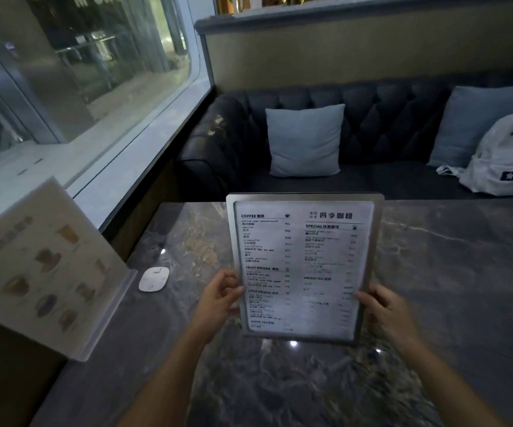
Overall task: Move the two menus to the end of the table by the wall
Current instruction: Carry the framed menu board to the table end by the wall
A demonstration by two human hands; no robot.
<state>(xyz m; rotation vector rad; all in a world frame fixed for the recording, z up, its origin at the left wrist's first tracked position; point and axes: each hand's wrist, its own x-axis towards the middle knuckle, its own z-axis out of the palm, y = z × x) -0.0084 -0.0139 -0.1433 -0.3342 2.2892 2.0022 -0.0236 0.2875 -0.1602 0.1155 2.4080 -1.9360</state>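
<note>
A text menu in a grey frame, printed with coffee and tea lists, is held upright above the middle of the dark marble table. My left hand grips its lower left edge and my right hand grips its lower right edge. A second menu, a clear stand with pictures of drinks, stands upright at the table's left end beside the window wall.
A small white oval device lies on the table next to the picture menu's base. Behind the table runs a dark tufted sofa with two pale blue cushions and a white backpack. A large window fills the left.
</note>
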